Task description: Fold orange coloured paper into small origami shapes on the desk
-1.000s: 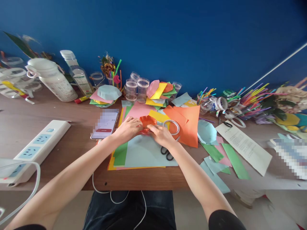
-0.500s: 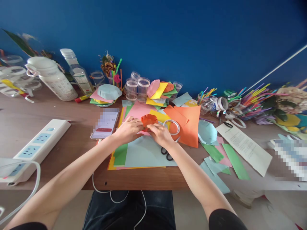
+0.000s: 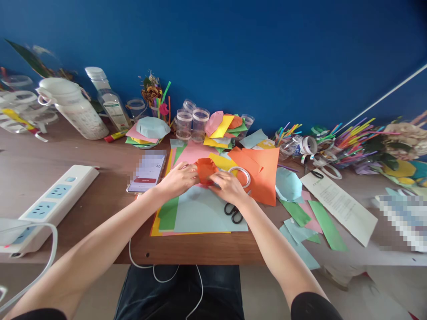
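Both my hands meet over a pile of coloured paper sheets at the middle of the wooden desk. My left hand pinches the left side of a small folded orange paper piece. From the right, my right hand closes its fingers on the same piece. A roll of clear tape lies just beyond my right hand, and black-handled scissors lie under my right wrist. A phone rests left of my left hand.
A white power strip lies at the left. Jars, bottles and plastic cups line the blue wall. Orange sheets, green strips, a printed sheet and coloured straws cover the right side. A white cable hangs off the front edge.
The orange paper piece has been turned and pressed more compact between my fingers. Both hands stay in nearly the same place.
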Motion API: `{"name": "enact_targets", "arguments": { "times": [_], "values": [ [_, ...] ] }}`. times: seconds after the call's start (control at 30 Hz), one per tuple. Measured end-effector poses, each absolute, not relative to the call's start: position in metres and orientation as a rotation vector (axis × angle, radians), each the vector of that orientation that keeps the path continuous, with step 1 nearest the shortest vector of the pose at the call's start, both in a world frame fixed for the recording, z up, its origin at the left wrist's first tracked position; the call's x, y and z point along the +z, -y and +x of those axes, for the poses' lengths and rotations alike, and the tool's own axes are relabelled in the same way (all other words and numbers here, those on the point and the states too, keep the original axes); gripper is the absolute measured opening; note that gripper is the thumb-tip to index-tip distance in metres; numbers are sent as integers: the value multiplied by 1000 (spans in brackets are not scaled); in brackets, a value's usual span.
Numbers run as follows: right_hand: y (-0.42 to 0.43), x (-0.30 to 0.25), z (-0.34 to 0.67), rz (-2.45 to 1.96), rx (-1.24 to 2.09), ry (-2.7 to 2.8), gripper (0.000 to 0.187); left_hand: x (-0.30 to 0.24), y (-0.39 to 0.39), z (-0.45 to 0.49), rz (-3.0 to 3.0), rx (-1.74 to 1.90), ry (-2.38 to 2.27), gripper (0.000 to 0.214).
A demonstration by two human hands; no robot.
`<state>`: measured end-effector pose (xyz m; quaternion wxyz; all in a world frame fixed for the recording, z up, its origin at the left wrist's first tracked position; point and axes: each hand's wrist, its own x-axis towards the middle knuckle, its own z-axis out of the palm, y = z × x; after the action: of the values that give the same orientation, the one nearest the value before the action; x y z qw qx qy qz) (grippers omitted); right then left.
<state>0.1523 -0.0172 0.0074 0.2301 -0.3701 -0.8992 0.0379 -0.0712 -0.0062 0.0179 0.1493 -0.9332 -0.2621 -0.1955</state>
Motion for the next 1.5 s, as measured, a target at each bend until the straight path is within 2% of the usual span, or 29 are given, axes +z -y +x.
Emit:
{"name": "enact_targets", "arguments": {
  "times": [0.17,0.3,0.37,0.57,0.7,0.83,1.23,1.5],
  "values": [
    [23,8,139,-1053,159,2464,19,11,5,-68,-2751,-625,783,23],
    [23,6,137,-1076,286,2433,16,12,5,-69,-2763,-627,758,20],
    [21,5,140,-1059,357,2390,20,14,5,-71,-2723,-649,777,15],
    [15,8,154,-1044,607,2184,22,20,3,-79,-2651,-743,797,19],
    [13,10,157,-1070,536,2225,22,19,5,-77,-2735,-709,741,25],
    [17,7,148,-1047,356,2289,24,14,7,-69,-2733,-670,781,22],
    [15,3,149,-1078,608,2115,23,14,2,-80,-2832,-925,1006,20],
    [18,4,143,-1102,441,2153,24,15,6,-72,-2842,-872,1071,21]
  ]
}}
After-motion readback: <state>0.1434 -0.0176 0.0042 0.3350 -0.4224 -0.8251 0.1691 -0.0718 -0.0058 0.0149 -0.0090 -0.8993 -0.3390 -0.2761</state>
